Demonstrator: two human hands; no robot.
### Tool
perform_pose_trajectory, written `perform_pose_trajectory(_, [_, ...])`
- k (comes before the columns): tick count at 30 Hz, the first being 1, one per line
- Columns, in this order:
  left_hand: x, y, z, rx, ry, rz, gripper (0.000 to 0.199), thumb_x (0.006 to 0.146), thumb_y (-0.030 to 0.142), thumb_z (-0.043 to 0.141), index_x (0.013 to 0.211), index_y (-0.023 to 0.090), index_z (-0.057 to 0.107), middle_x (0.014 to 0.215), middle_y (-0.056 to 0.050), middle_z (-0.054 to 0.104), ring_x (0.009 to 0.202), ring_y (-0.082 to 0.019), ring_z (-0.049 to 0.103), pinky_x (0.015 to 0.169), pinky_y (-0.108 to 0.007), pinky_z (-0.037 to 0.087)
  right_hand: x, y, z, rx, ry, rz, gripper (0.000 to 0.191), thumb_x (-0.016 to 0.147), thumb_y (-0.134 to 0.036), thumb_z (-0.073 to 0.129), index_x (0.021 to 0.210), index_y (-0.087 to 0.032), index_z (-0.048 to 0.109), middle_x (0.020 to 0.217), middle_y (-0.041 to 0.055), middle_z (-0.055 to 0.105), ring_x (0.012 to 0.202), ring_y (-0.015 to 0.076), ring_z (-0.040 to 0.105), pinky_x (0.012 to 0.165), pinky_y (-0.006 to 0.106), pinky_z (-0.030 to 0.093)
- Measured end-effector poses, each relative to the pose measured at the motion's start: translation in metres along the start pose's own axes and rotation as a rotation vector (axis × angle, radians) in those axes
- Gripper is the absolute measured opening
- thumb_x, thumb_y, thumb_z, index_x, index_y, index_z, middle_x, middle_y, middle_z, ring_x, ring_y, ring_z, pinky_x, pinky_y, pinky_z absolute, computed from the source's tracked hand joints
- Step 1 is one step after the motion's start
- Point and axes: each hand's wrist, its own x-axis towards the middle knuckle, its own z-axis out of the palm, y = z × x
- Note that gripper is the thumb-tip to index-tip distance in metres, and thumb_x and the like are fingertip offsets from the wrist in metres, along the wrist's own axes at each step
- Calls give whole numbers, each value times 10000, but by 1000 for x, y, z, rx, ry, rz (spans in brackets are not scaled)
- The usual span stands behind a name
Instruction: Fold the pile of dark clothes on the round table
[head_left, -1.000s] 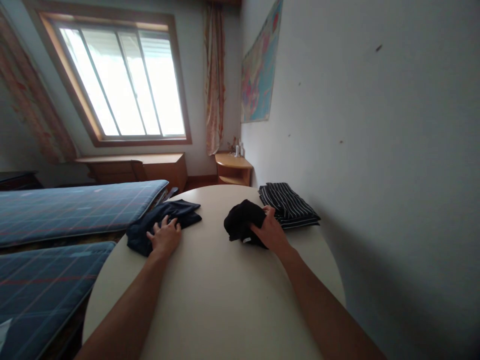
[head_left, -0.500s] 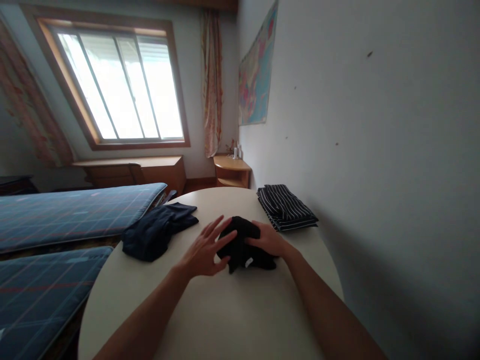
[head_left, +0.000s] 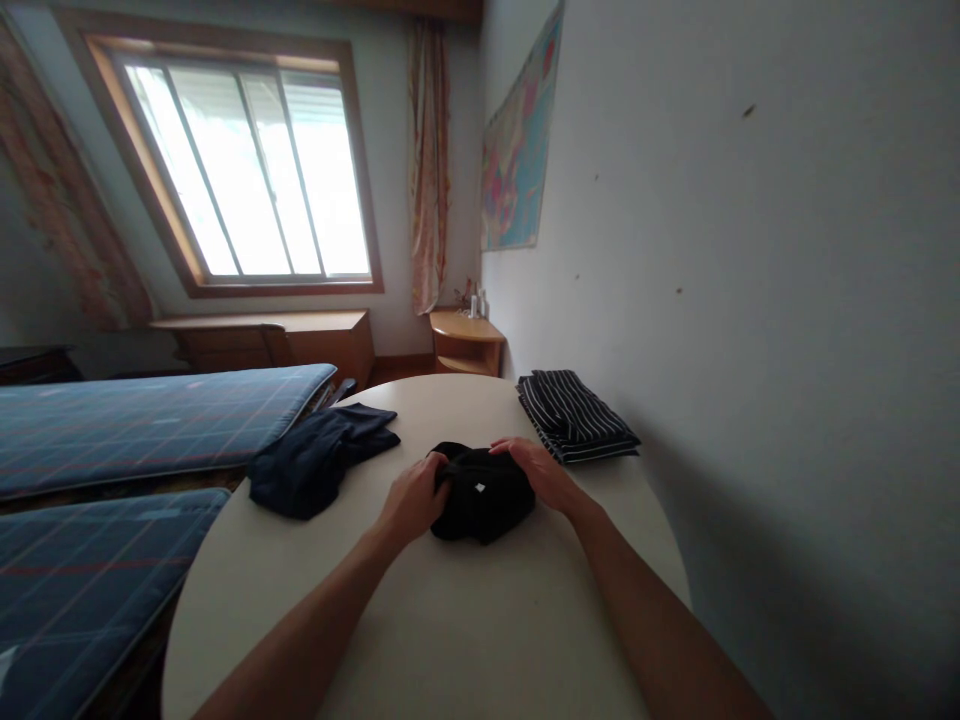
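Observation:
A black cloth item [head_left: 487, 510], bunched into a rounded shape with a small white mark on its front, lies on the round white table [head_left: 465, 620] in front of me. Its exact kind is hard to make out. My left hand [head_left: 415, 497] grips its left edge with curled fingers, some of them hidden in the fabric. Against the right side rests my right hand [head_left: 541, 472], its fingers stretched along the top edge and its thumb out of sight. A dark navy garment [head_left: 311, 465] lies crumpled to the left. At the right back sits a folded black garment with white stripes [head_left: 577, 415].
Close by on the right rises a white wall [head_left: 750, 400] with a map [head_left: 521, 150] on it. Beds with blue checked mattresses [head_left: 150, 420] stand to the left. Beyond the table are a wooden desk [head_left: 322, 340] and a corner shelf [head_left: 469, 330].
My left hand has gone from spread fingers to gripping the black cloth's left edge. The cloth has been turned and reshaped, and its white mark now sits higher and further left.

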Motion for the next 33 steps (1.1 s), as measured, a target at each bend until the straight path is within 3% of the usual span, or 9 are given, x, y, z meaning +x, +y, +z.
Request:
perform_pose_trajectory(3, [7,-8,-4,-107,106,-258,228,930,339,427,1074,215,554,913,-103,711,890,-295,683,761,-377,476,-4,1,-1,-10,-70,-8,480,932,-582,484,1229,-236,633,1314,89,606,1269,251,515,1126,444,331])
perform_pose_trajectory(6, [13,-20,-9,-286,233,-408,264,928,392,411,1011,193,563,929,-116,710,888,-287,683,741,-363,488,-8,8,5,-46,-128,-12,712,780,-552,714,1381,-233,506,1446,112,492,1343,273,443,1151,453,302])
perform_pose_trajectory(9, [15,-29,-13,-472,258,-487,332,916,452,411,981,181,592,921,-106,712,890,-279,679,726,-357,511,-8,16,14,-62,-111,5,844,697,-514,792,1410,-206,463,1440,139,490,1328,289,458,1133,462,330])
perform_pose_trajectory(12, [15,-33,-14,-642,218,-467,393,904,504,422,1023,189,623,950,-83,725,939,-266,675,757,-353,527,-6,17,23,-40,-68,8,641,791,-460,717,1337,-189,520,1333,128,582,1225,270,544,1072,443,395])
perform_pose_trajectory(16, [17,-31,-18,-730,235,-449,450,846,529,501,1093,179,638,925,-60,730,872,-243,677,745,-333,522,2,11,23,26,29,8,304,884,-384,583,1104,-179,628,1074,74,692,1026,238,624,935,387,472])
perform_pose_trajectory(21, [21,-35,-32,-708,230,-401,493,711,557,639,954,134,709,751,-34,698,712,-209,636,608,-263,461,11,11,11,78,336,156,371,918,-491,479,976,-170,657,893,54,696,859,221,629,824,353,492])
perform_pose_trajectory(25, [20,-39,-37,-625,223,-349,504,736,611,613,812,127,729,652,-9,648,637,-171,589,564,-238,410,14,20,5,294,497,230,439,871,-533,528,1089,-173,655,1052,77,706,1006,254,626,944,405,471])
perform_pose_trajectory(28, [17,-37,-36,-649,135,-274,557,775,642,585,953,134,731,755,-29,699,723,-197,632,631,-257,454,10,22,8,447,393,248,547,810,-494,643,1282,-225,576,1269,67,639,1193,259,564,1081,428,393])
perform_pose_trajectory(33, [13,-31,-32,-711,-9,-177,620,817,610,598,1292,213,584,1168,-76,707,1038,-239,645,886,-321,482,1,17,16,421,52,136,989,690,-403,814,1516,-259,291,1478,87,465,1360,269,431,1173,463,287])
